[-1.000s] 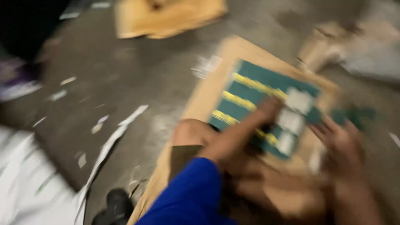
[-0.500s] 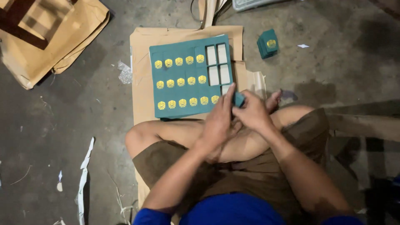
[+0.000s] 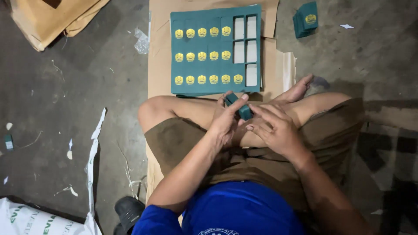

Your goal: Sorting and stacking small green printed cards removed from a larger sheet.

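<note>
Small teal box [image 3: 242,109] at lap centre, just below 6 o'clock edge of die-cut teal sheet [image 3: 215,48]. Left hand [image 3: 226,124] grip clamped on box, thumb over top. Right hand [image 3: 274,130] fingers spread, touching box's right side, not closed. Judgement: thin card, light, crushable; pinch at folded edges, not panels. Finished box [image 3: 306,18] at 1 o'clock on floor.
</note>
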